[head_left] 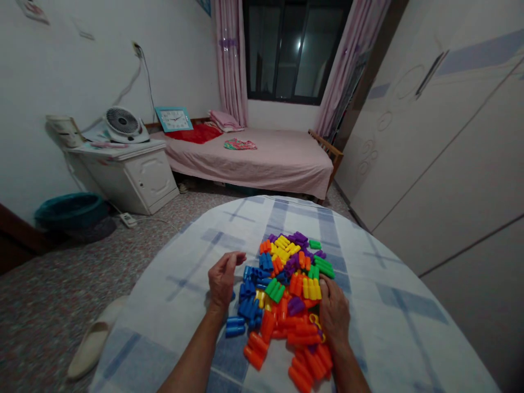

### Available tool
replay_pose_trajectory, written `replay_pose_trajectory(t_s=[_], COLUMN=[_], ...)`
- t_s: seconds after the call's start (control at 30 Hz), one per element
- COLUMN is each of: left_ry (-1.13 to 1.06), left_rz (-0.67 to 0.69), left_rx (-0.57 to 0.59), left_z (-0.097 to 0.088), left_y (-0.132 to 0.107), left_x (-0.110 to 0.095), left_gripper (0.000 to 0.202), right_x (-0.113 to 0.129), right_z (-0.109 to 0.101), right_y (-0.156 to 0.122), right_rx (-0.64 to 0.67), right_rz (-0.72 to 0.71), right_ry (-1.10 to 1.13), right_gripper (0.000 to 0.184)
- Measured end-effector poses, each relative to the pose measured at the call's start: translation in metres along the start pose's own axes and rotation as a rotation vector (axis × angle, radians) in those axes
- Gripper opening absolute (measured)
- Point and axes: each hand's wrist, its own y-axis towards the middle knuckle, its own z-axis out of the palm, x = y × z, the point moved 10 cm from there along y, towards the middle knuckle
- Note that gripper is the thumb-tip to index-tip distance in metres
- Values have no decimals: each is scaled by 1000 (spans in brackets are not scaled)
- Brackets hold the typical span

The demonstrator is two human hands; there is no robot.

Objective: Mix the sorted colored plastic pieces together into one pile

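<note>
A heap of plastic building pieces, shaped like short joined tubes, lies on the round table. Blue pieces (249, 292) are gathered on its left side, close to my left hand (221, 279). That hand is raised a little beside them, its fingers loosely stretched to the right, with nothing seen in it. At the heap's right edge, my right hand (334, 310) has its fingers curled in against the pieces; the fingertips and anything they grip are hidden. Next to it are a yellow piece (311, 289) and a green piece (324, 267). Orange pieces (303, 333) spread along the near side, and purple ones (298, 238) lie at the back.
A blue-and-white checked cloth (180, 305) covers the table. Beyond stands a bed (262, 164) under a window. A white cabinet (139, 174) with a fan (124, 123) and a teal bin (71, 210) are at the left. A wardrobe (429, 136) fills the right.
</note>
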Motion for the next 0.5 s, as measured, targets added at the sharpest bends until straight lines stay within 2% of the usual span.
replay_pose_trajectory(t_s=[0.1, 0.17, 0.2, 0.23, 0.33, 0.37, 0.43, 0.5], left_ry=[39, 69, 80, 93, 149, 164, 169, 153], left_rz=[2, -44, -72, -88, -27, 1, 17, -5], left_rx=[-210, -264, -222, -129, 242, 325, 388, 373], left_z=[-35, -44, -39, -28, 22, 35, 47, 46], left_y=[9, 11, 12, 12, 3, -1, -6, -5], left_x=[7, 16, 20, 23, 17, 14, 12, 14], left_gripper=[32, 33, 34, 35, 33, 31, 30, 31], right_x=[-4, -7, -7, -7, -5, -4, -4, -5], right_z=[0, 1, 1, 0, 0, 0, 0, 0], right_y=[1, 2, 2, 2, 0, 0, -1, -1], right_rx=[4, 7, 8, 9, 17, 22, 36, 48], right_rz=[23, 32, 30, 26, 1, -5, -1, 33], right_ry=[-7, -9, -10, -12, -20, -16, 5, 37], right_gripper=[48, 47, 47, 47, 47, 47, 47, 47])
